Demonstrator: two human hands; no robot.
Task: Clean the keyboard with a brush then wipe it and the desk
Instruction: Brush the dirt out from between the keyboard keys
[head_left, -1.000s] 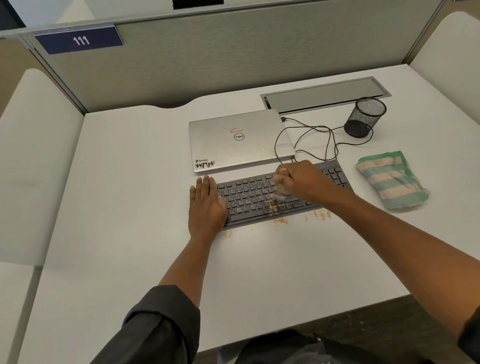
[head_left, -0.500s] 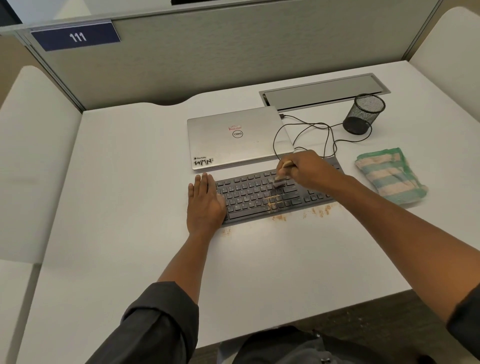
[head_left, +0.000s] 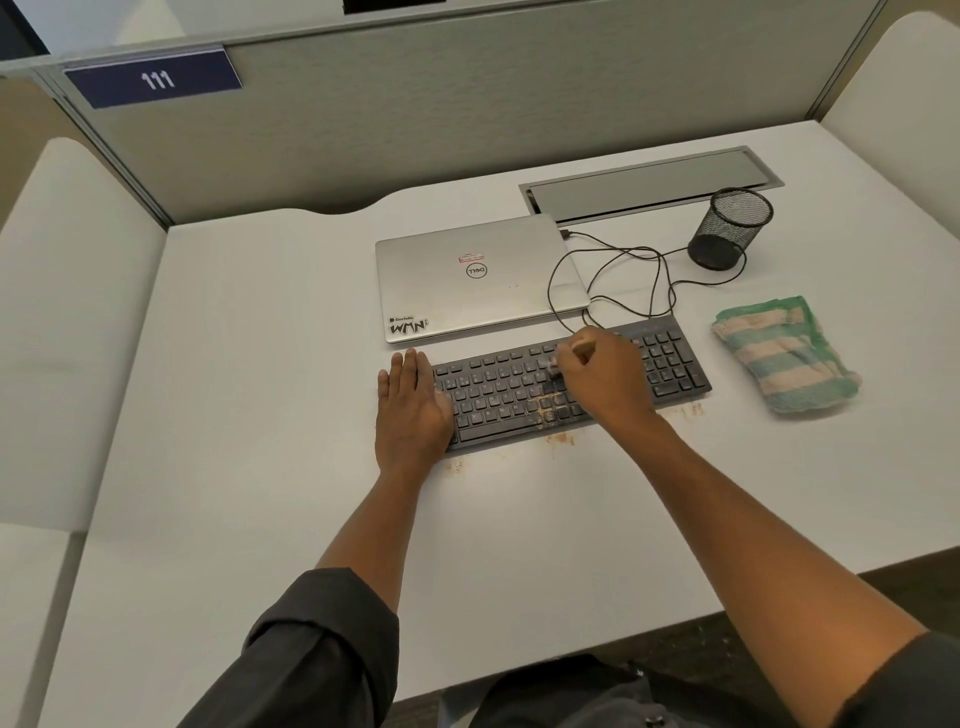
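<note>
A dark keyboard (head_left: 498, 389) lies on the white desk (head_left: 260, 364), with brown crumbs (head_left: 548, 408) on its lower middle keys and more scattered on the desk along its front edge. My right hand (head_left: 608, 379) grips a small brush (head_left: 553, 368) whose bristles touch the keys at the upper middle. Flat with straight fingers, my left hand (head_left: 410, 410) presses on the keyboard's left end. A green and cream striped cloth (head_left: 784, 353) lies folded to the right of the keyboard.
A closed silver laptop (head_left: 478, 278) sits just behind the keyboard, with a looped black cable (head_left: 623, 280) beside it. A black mesh cup (head_left: 730, 228) and a metal cable hatch (head_left: 649, 184) stand at the back right. A grey partition closes the back.
My right hand has drawn the brush from the lower middle keys up toward the keyboard's back rows. My left hand has stayed on the left end.
</note>
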